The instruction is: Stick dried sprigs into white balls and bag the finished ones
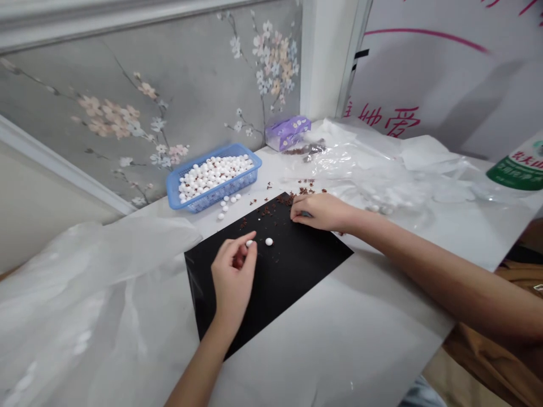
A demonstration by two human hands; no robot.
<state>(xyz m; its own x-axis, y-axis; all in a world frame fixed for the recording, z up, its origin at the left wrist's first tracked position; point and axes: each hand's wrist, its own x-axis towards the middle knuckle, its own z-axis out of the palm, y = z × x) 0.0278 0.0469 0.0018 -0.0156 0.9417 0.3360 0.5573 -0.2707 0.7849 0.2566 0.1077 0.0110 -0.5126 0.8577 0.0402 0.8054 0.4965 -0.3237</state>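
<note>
My left hand [234, 263] is over the black sheet [288, 271], its thumb and fingers closed on a small white ball [249, 243]. Just right of those fingertips, another white ball [269, 242] with a dark spot on its edge lies on the sheet. My right hand [311, 211] rests at the sheet's far right edge, beside a scatter of small reddish-brown pieces [267, 210]. Its fingertips are pinched together; whatever they may hold is hidden. More brown pieces [309, 190] spread over the white table behind that hand.
A blue basket [170, 189] full of white balls stands against the wall, with several loose balls [224, 208] before it. Clear plastic bags [127, 282] cover the table's left; more plastic [394, 169] lies at right. A purple tissue pack [288, 133] and a green-labelled bottle [520, 169] stand behind.
</note>
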